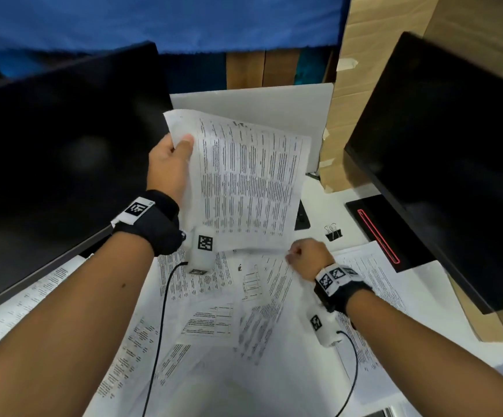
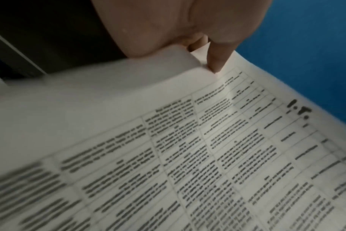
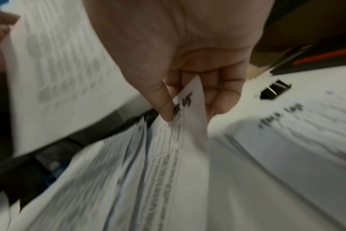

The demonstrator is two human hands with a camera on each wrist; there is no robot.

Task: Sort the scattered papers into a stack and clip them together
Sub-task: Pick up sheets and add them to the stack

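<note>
White worktop carries everything I am working over, flanked by a black monitor on the left and a second black monitor on the right. Loose printed white sheets lie fanned across its near half, overlapping at odd angles, one more reaching toward the right edge. My left hand holds a gathered bundle of printed pages lifted clear of the surface, thumb clamped over its upper left corner. My right hand is curled tight, pinching the corner of a single printed sheet between thumb and fingers, just below the bundle's lower edge. The small black binder clip sits untouched toward the far right of the worktop, just beyond my right knuckles.

As I judge it, the risk is the bundle: gripped at one corner only, its pages could splay or slide out when the new sheet is pushed in, and the pinched corner could crease or tear
</note>
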